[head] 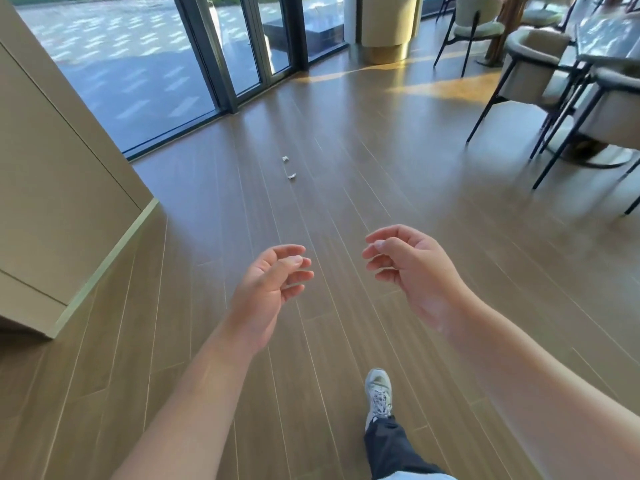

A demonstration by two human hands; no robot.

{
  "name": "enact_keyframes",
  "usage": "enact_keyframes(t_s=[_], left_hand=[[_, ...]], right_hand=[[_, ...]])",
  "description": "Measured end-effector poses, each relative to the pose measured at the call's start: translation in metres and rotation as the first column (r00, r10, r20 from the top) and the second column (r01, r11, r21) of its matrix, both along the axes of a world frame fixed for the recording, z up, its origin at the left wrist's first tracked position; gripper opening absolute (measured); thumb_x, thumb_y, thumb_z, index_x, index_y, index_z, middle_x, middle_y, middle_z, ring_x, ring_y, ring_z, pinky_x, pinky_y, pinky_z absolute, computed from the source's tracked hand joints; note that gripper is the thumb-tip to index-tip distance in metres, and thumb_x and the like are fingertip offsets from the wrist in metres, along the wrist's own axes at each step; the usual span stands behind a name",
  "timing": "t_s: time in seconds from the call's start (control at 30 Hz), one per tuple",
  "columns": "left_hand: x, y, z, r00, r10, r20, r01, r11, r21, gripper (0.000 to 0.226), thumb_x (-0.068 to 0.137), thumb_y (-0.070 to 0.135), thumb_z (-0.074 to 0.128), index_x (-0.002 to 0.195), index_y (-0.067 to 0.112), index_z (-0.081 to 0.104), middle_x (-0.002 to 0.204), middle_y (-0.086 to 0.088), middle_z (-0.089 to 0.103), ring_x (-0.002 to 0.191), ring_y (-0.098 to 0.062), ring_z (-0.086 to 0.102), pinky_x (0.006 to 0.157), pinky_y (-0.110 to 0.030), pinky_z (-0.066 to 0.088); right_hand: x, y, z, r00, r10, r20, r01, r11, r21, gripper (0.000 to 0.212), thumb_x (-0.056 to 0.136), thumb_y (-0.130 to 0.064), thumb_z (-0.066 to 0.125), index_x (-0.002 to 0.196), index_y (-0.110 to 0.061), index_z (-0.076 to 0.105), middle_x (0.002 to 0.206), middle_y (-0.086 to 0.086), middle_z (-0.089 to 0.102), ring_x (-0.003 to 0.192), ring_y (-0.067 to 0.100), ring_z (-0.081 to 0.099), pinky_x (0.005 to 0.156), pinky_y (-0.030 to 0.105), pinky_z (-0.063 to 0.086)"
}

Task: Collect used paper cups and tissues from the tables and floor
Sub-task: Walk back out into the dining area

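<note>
Two small crumpled white tissues lie on the wooden floor ahead: one tissue [285, 159] farther off, the other tissue [291, 176] a little nearer. Both hands are held out in front of me above the floor, well short of the tissues. My left hand [268, 289] has loosely curled fingers and holds nothing. My right hand [407, 268] is likewise relaxed and empty, palm turned inward. No paper cups are visible.
A beige counter wall [59, 188] juts in on the left. Glass doors [221, 53] stand beyond the tissues. Chairs [540, 74] and a table [609, 36] stand at the right. My right foot [378, 393] is stepping forward on the floor.
</note>
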State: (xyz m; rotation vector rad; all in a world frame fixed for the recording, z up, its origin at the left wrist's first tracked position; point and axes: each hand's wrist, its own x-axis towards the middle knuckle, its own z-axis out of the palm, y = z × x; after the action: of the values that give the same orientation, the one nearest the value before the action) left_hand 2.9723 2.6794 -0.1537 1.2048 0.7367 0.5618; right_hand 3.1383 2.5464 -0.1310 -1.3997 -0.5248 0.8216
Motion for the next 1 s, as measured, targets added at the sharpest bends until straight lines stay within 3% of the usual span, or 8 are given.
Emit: enact_keyframes(t_s=[0.23,0.33,0.47,0.67,0.87,1.0], left_hand=[[0.106,0.107,-0.011,0.995,0.07,-0.075,-0.071,0.997,-0.011,0.013,0.101,0.012,0.055,0.104,0.018,0.065,0.089,0.002,0.073,0.081,-0.012,0.07,0.078,-0.03,0.048],[0.171,0.147,0.005,0.996,0.035,-0.082,-0.035,0.999,0.002,0.01,0.094,0.018,0.061,0.104,0.019,0.065,0.088,0.004,0.073,0.08,-0.011,0.07,0.077,-0.029,0.048],[0.231,0.195,0.022,0.998,0.016,-0.06,-0.013,0.999,0.039,0.026,0.079,0.03,0.062,0.103,0.022,0.066,0.09,0.005,0.074,0.083,-0.012,0.07,0.078,-0.029,0.048],[0.261,0.278,0.021,0.993,0.112,-0.023,-0.112,0.994,-0.013,0.01,0.098,0.015,0.059,0.102,0.02,0.066,0.09,0.002,0.074,0.082,-0.013,0.07,0.078,-0.03,0.048],[0.289,0.378,0.003,0.995,0.103,-0.011,-0.103,0.994,-0.044,0.024,0.08,0.028,0.063,0.102,0.021,0.067,0.091,0.001,0.074,0.082,-0.013,0.07,0.077,-0.029,0.049],[0.305,0.473,-0.019,0.995,0.1,-0.022,-0.101,0.991,-0.084,0.017,0.088,0.021,0.063,0.105,0.02,0.065,0.089,0.002,0.074,0.082,-0.013,0.07,0.076,-0.029,0.049]], right_hand=[[0.111,0.122,-0.011,0.996,0.065,-0.067,-0.066,0.998,-0.016,0.02,0.092,-0.005,0.053,0.087,-0.017,0.068,0.079,0.001,0.072,0.064,0.011,0.062,0.065,0.027,0.047],[0.164,0.169,-0.002,0.991,0.081,-0.103,-0.082,0.997,0.002,0.019,0.091,-0.005,0.053,0.087,-0.016,0.068,0.078,0.001,0.072,0.064,0.012,0.062,0.062,0.024,0.048],[0.22,0.223,0.009,0.991,0.094,-0.095,-0.092,0.995,0.026,0.019,0.09,-0.006,0.054,0.087,-0.018,0.068,0.078,0.0,0.072,0.065,0.012,0.062,0.059,0.02,0.048],[0.262,0.305,0.005,0.987,0.123,-0.104,-0.123,0.992,0.013,0.021,0.09,-0.005,0.053,0.086,-0.018,0.069,0.079,0.001,0.072,0.065,0.012,0.062,0.06,0.023,0.047],[0.286,0.414,-0.014,0.985,0.145,-0.092,-0.148,0.989,-0.022,0.02,0.09,-0.006,0.054,0.086,-0.018,0.069,0.079,0.001,0.072,0.065,0.012,0.063,0.059,0.022,0.048],[0.303,0.5,-0.032,0.993,0.088,-0.083,-0.093,0.993,-0.067,0.019,0.09,-0.007,0.054,0.087,-0.018,0.069,0.08,0.001,0.073,0.066,0.013,0.063,0.06,0.023,0.047]])
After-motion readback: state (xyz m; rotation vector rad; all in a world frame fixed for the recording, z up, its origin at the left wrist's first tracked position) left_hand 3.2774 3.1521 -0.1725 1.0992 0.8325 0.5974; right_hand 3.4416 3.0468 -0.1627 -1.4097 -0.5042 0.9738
